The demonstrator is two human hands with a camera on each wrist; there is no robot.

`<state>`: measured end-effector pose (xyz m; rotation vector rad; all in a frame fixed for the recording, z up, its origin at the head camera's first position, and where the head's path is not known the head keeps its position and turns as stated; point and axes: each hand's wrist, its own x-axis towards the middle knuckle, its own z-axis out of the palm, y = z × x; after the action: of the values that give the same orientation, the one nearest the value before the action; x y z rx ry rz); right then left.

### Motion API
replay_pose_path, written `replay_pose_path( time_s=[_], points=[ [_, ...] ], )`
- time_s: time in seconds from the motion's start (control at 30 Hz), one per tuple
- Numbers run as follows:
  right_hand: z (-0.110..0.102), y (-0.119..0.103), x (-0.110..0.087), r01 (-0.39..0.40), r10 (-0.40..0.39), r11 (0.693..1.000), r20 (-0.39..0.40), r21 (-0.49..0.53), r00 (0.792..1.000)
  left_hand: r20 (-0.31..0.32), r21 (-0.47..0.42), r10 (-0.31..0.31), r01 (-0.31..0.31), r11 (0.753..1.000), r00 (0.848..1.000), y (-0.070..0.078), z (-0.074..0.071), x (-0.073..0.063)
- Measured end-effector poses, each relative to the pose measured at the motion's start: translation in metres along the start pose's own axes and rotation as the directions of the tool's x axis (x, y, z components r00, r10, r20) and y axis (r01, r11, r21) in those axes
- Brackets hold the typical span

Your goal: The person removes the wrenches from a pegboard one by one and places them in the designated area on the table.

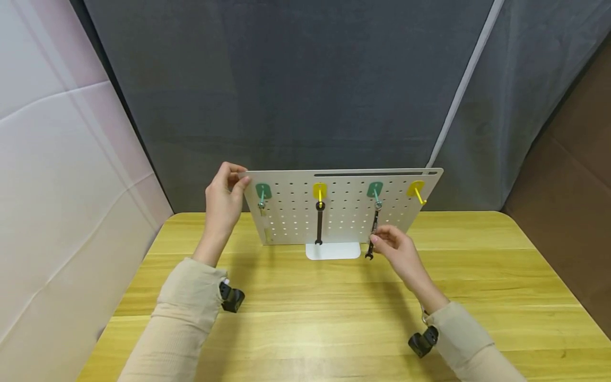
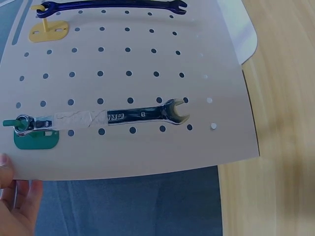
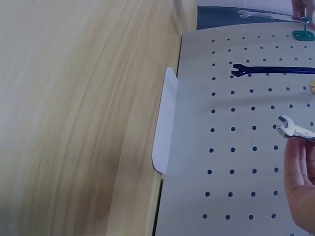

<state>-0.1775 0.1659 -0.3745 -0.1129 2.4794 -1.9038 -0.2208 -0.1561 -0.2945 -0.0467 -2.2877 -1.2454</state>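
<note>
A white pegboard stands upright on the table. My left hand pinches its top left corner between thumb and fingers. With thumb and fingertips, my right hand pinches a combination wrench, whose ring end is at the third hook, a green one. In the right wrist view, the silver open end of that wrench sticks out past the fingers. A dark blue wrench hangs from the second hook, a yellow one. Another silver wrench hangs from the leftmost green hook.
At the far right of the board is a yellow hook with no wrench on it. The board's white foot plate lies on the wooden table. Behind stands a dark grey curtain; a white cloth wall is on the left.
</note>
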Motion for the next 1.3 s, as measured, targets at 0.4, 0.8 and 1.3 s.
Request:
replay_pose_path(
  time_s=[0.4, 0.8, 1.3],
  points=[
    [-0.007, -0.007, -0.008, 0.010, -0.012, 0.998, 0.034, 0.070, 0.999, 0.009, -0.015, -0.009, 0.009, 1.000, 1.000, 0.000, 0.000, 0.001],
    [-0.011, -0.012, -0.013, 0.053, -0.057, 0.996, 0.048, 0.075, 0.997, 0.012, -0.005, -0.027, 0.028, 1.000, 1.000, 0.001, 0.000, 0.001],
    [-0.012, -0.013, -0.012, 0.099, -0.103, 0.988, 0.027, 0.116, 0.994, 0.010, -0.008, -0.036, 0.036, 0.999, 0.999, 0.001, -0.001, 0.000]
  ],
)
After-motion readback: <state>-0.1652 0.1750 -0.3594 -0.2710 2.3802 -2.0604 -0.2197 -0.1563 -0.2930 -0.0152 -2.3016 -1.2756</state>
